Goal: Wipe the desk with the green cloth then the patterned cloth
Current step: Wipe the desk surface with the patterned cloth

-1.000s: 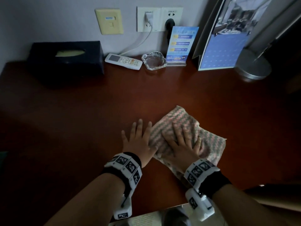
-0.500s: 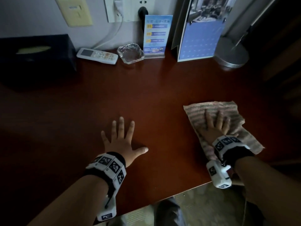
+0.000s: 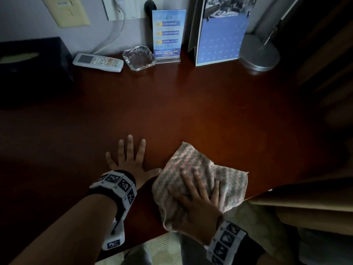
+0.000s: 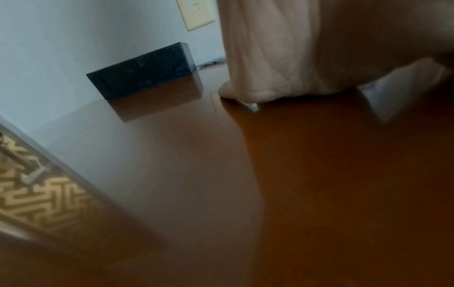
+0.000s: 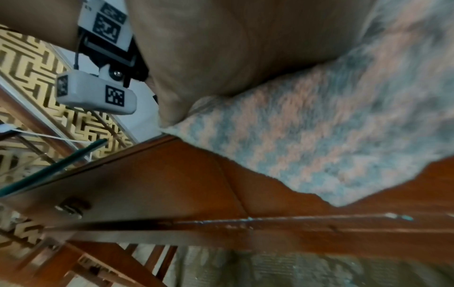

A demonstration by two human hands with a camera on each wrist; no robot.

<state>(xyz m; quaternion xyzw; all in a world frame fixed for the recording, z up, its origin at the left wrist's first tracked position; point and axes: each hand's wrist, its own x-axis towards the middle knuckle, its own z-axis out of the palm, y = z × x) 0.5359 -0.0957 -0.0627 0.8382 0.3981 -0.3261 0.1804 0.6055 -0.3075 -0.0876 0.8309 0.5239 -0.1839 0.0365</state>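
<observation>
Patterned cloth [image 3: 200,180] lay on the worktop [image 3: 191,115] near the front edge, 1 corner overhanging. Right hand [image 3: 198,205] pressed it flat, fingers straight, no grip closed. Left hand [image 3: 131,161] was splayed flat just beside it. Cloth looked soft, light, prone to bunching; palm pressure mid-cloth suits it. Green cloth not visible. Scene dim.

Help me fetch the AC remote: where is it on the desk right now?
In the head view the remote lies at the back left of the desk, near the wall, between the dark tissue box and the glass ashtray.
</observation>
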